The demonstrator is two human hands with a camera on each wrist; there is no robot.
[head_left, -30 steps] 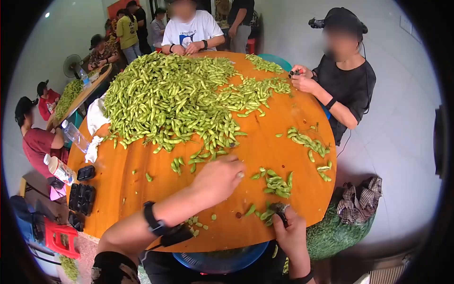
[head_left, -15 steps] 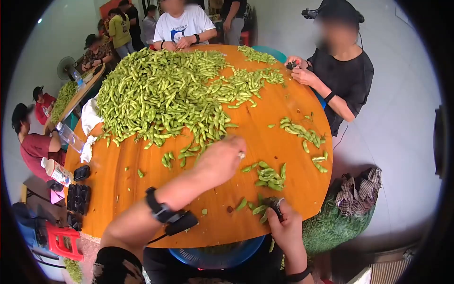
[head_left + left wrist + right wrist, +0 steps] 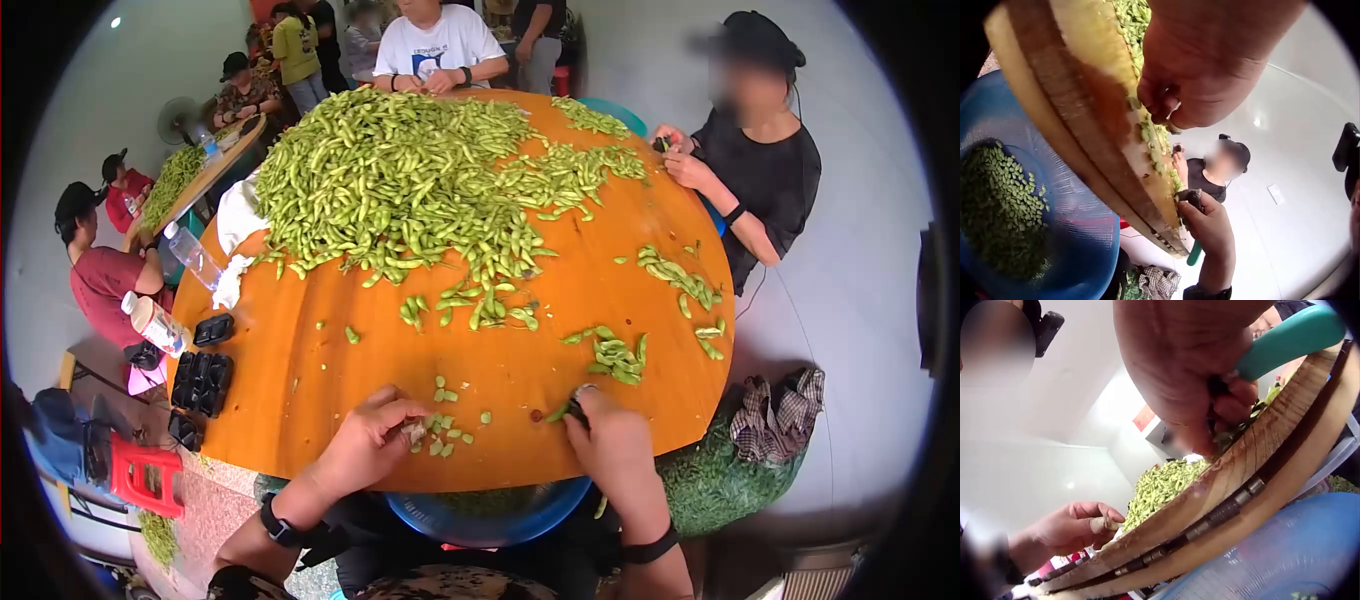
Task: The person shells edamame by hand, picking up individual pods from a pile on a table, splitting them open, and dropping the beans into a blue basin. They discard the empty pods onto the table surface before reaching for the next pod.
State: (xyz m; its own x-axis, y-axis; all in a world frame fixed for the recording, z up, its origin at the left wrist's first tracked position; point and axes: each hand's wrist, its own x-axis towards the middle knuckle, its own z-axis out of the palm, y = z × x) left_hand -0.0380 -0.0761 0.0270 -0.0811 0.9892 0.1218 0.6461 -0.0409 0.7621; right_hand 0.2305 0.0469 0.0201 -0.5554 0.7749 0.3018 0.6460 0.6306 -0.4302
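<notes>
My left hand (image 3: 370,435), fingers curled, is low over the near side of the table, beside a scatter of shelled green beans (image 3: 447,425). A pale covering shows on its thumb tip; no bean or pod shows in its grip. My right hand (image 3: 615,440) rests near the table edge and grips a tool with a teal handle (image 3: 1291,344). A dark piece (image 3: 1192,197) shows at its thumb and fingers; the tool's working end is hidden. A small cluster of green soybean pods (image 3: 618,358) lies beyond the right hand.
A large heap of soybean pods (image 3: 390,180) covers the far part of the round wooden table (image 3: 270,400). Black containers (image 3: 203,382) and bottles (image 3: 158,325) stand at left. A blue basin (image 3: 1107,250) holding beans is below the edge. People sit opposite and at right.
My left hand has drawn back from near the pod heap to the shelled beans at the near side. My right hand stays near the edge, gripping the tool. The head view has shifted.
</notes>
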